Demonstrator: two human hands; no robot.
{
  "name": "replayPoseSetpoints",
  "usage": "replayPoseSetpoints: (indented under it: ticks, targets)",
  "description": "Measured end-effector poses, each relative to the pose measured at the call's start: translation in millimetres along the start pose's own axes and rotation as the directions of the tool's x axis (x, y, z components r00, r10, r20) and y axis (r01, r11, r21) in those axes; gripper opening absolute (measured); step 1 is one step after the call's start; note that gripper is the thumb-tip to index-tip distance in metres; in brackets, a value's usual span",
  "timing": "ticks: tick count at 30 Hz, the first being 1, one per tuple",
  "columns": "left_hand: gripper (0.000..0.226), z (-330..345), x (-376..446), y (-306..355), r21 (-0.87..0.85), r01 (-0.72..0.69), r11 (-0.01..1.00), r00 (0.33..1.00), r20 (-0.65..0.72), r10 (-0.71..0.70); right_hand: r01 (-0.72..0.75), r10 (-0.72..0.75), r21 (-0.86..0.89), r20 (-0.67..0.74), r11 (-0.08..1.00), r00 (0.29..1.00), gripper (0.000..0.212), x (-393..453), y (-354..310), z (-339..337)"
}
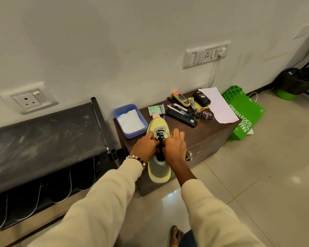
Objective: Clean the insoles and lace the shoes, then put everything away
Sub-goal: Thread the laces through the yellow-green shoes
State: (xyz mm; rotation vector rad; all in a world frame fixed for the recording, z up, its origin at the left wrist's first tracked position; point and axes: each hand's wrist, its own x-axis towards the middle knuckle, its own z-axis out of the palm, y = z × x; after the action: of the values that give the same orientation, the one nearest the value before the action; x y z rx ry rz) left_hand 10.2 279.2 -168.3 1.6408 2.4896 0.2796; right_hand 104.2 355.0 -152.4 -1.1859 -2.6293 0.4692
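A yellow and grey shoe lies on the brown wooden box, toe toward the wall and heel hanging over the front edge. A black lace runs through its eyelets. My left hand and my right hand sit on either side of the tongue, and the fingers of each pinch the lace. The lace ends are hidden between my hands.
A blue tray with white cloth sits at the box's left. Shoe polish tins, brushes, pens and a white paper crowd the back. A black shoe rack stands left; a green bag and a bin right.
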Motion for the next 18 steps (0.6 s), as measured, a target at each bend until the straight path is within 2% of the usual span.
replayPoseSetpoints:
  ticks: [2,5,7,10,12,15,17,18]
  targets:
    - [0.024,5,2,4,-0.040,0.129,0.991,0.988,-0.077,-0.132,-0.016,0.016,-0.006,-0.049,1.000,0.999,0.016,-1,-3,3]
    - [0.015,11,5,9,-0.212,0.251,0.944,0.942,-0.173,-0.289,-0.077,0.087,0.148,-0.062,0.986,0.994,0.013,4,-1,12]
    - [0.023,9,7,10,-0.345,0.305,0.888,0.908,-0.175,-0.380,-0.084,0.098,0.219,-0.054,0.972,0.994,0.013,8,6,18]
    - [0.030,11,10,9,-0.442,0.315,0.840,0.894,-0.158,-0.419,0.095,-0.104,0.186,0.040,0.978,0.994,0.019,7,20,27]
    - [0.029,14,11,8,-0.449,0.342,0.826,0.884,-0.145,-0.445,0.116,-0.141,0.220,0.103,0.969,0.985,0.024,4,27,27]
    - [0.032,15,15,9,-0.472,0.408,0.782,0.854,-0.107,-0.510,0.025,-0.055,0.403,0.062,0.915,0.997,0.021,1,33,24]
    - [0.037,14,17,11,-0.455,0.477,0.752,0.833,-0.037,-0.551,-0.116,0.111,0.574,0.043,0.810,0.993,0.016,0,31,21]
    - [0.041,15,18,11,-0.419,0.508,0.753,0.826,-0.010,-0.563,-0.162,0.169,0.617,0.048,0.770,0.984,0.021,1,30,20]
